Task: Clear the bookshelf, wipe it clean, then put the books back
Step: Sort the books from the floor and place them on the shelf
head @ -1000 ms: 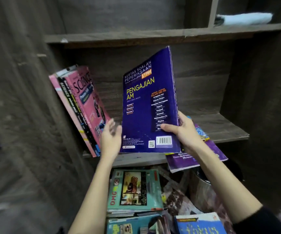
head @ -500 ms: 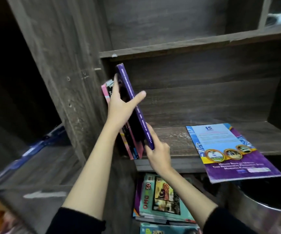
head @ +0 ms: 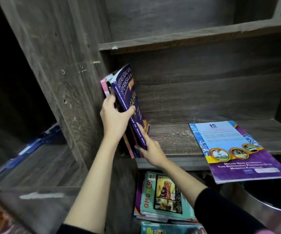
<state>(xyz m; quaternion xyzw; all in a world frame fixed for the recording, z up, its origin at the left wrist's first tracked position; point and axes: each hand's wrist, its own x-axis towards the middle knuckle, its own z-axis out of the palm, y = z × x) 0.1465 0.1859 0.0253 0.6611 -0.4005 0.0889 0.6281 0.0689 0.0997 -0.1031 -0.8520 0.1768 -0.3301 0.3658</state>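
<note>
A dark blue book titled "Pengajian Am" stands on the wooden shelf board, leaning left against pink and black science books at the shelf's left wall. My left hand clasps the blue book and its neighbours around their spines at mid height. My right hand presses on the blue book's lower spine near the shelf's front edge. A purple and blue booklet lies flat on the right of the same shelf, overhanging the front edge.
The bookshelf's thick side panel rises at the left. An upper shelf runs above. Below the shelf lie teal books in a pile. A metal pot sits at the lower right. Blue items rest on a surface at the left.
The blue book, held face-on in both hands a second ago, now stands against the science books. My left hand has slid down to clasp the spines, and my right hand stays at its base.
</note>
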